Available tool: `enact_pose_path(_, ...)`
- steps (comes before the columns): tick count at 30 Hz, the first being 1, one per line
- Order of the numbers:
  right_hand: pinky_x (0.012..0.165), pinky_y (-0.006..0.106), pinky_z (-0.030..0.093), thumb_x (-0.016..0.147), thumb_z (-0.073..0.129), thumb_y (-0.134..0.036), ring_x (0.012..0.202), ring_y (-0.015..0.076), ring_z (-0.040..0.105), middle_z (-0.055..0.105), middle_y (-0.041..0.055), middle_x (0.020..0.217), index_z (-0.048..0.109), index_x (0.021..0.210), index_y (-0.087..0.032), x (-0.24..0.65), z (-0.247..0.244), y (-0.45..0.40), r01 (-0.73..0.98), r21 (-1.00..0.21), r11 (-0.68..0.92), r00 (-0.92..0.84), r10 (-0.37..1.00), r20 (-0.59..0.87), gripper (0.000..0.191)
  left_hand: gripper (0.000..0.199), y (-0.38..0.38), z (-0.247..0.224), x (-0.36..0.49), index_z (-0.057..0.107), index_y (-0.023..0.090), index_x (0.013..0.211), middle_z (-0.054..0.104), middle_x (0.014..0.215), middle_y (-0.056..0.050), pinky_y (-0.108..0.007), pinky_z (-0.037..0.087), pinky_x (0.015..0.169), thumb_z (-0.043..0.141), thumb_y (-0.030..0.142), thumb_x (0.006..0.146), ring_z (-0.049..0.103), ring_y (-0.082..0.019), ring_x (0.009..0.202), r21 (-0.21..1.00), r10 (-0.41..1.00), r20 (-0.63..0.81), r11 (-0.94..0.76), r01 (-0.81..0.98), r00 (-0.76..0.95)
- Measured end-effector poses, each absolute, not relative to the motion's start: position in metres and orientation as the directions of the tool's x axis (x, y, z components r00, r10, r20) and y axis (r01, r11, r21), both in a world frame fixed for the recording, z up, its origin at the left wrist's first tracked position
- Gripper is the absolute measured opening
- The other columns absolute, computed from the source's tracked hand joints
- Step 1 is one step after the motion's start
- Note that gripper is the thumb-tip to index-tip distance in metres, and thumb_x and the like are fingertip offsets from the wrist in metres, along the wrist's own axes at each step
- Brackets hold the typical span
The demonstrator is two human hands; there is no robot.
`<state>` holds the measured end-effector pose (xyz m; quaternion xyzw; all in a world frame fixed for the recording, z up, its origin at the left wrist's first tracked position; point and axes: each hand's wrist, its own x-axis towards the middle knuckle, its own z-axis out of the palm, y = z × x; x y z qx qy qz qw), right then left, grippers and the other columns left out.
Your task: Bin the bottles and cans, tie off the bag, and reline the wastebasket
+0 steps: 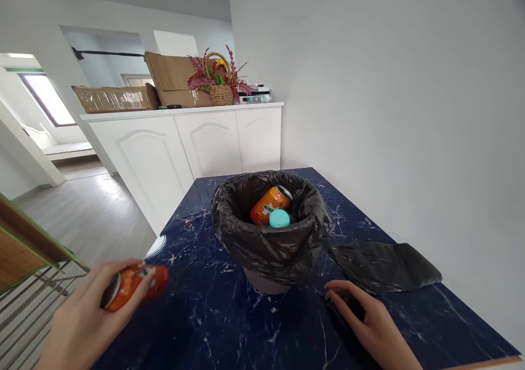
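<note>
My left hand (pixel 88 310) is wrapped around an orange drink can (pixel 137 285), held tilted on its side at the left edge of the dark blue marbled table (pixel 213 315). Mid-table stands a small bin lined with a black plastic bag (pixel 279 250), the bag folded over its rim. Inside lie an orange Mirinda can (pixel 268 203) and something with a turquoise cap (pixel 279 218). My right hand (pixel 361 315) is low at the bin's right, fingers curled and thumb close to them; whatever they pinch is hidden against the dark surface.
A folded black plastic bag (pixel 388 266) lies right of the bin, by the wall. Behind the table, a white cabinet (pixel 213 146) carries cardboard boxes (pixel 118 98), a flower basket (pixel 221 94) and a clear bottle (pixel 260 99). A metal rack (pixel 41 288) stands at lower left.
</note>
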<state>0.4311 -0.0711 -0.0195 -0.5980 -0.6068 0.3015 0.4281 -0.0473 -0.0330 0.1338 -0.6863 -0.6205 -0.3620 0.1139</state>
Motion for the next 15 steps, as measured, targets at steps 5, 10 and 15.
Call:
enact_pose_path(5,0.073,0.029,0.062,0.104,0.058,-0.063,0.093,0.0250,0.079,0.081,0.0069,0.105,0.075,0.118,-0.028,0.430,-0.019,-0.071,0.471,-0.874,0.117,0.080,0.981,0.175,0.040,0.032,-0.032,0.208,0.037,0.070,0.037,0.123,0.074,0.123,-0.001,-0.057,0.055,0.110,0.067,0.053,0.095,0.072,-0.034,0.117,0.394,0.494,0.843,-0.296,0.870,-0.214)
enact_pose_path(10,0.081,0.030,0.060,0.106,0.058,-0.059,0.095,0.0237,0.077,0.080,0.0057,0.106,0.075,0.117,-0.028,0.429,-0.015,-0.072,0.479,-0.865,0.152,0.080,0.973,0.215,0.037,0.025,-0.005,0.264,0.100,0.069,0.026,0.114,0.077,0.110,-0.002,-0.038,0.059,0.091,0.066,0.045,0.098,0.073,-0.022,0.099,0.154,0.369,0.926,-0.568,0.808,0.083)
enact_pose_path(15,0.078,0.030,0.060,0.107,0.055,-0.060,0.096,0.0247,0.077,0.080,0.0070,0.107,0.074,0.119,-0.028,0.428,-0.013,-0.072,0.460,-0.877,0.137,0.071,0.979,0.191,0.039,0.041,0.034,0.283,0.144,0.069,0.024,0.124,0.075,0.124,-0.008,-0.042,0.059,0.096,0.063,0.057,0.100,0.073,-0.027,0.106,0.071,0.541,0.708,-0.694,0.716,0.454)
